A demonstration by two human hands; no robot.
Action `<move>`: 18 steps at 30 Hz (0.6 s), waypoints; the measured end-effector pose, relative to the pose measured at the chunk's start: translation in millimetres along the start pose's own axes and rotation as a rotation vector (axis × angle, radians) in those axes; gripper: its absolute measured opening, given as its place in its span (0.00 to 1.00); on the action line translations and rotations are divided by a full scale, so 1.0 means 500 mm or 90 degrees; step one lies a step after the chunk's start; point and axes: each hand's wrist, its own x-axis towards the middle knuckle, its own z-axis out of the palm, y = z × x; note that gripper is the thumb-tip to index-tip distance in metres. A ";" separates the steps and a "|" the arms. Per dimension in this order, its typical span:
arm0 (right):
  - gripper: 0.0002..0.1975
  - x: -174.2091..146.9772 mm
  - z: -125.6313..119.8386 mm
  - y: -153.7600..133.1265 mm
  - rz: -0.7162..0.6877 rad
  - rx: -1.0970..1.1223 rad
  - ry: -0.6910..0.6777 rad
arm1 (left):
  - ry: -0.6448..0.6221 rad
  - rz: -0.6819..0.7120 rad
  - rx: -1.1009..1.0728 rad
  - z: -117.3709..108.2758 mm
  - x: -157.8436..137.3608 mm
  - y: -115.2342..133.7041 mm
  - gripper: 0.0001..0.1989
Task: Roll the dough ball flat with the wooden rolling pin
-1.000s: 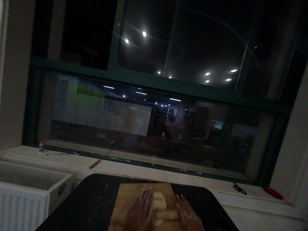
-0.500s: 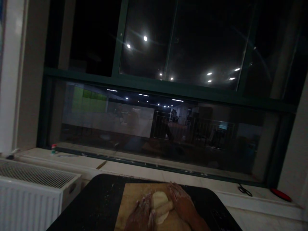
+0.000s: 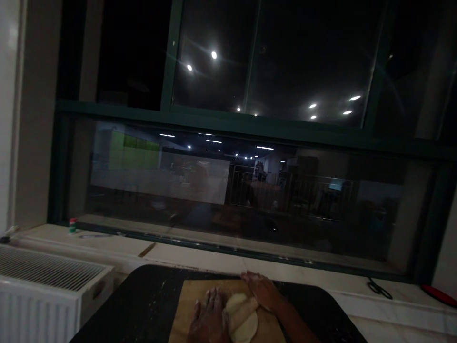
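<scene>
Rolling dough on board.
Left hand and right hand lay flat, open, on rolling pin over dough (dim); even pressure advisable.

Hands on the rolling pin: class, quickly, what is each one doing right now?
Left hand: open, palm flat on the rolling pin over the dough.
Right hand: open, fingers spread, pressing the pin's far end.
</scene>
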 end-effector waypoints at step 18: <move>0.23 -0.068 -0.086 -0.055 0.048 -0.079 -0.051 | 0.219 0.075 -0.036 -0.013 -0.003 0.014 0.21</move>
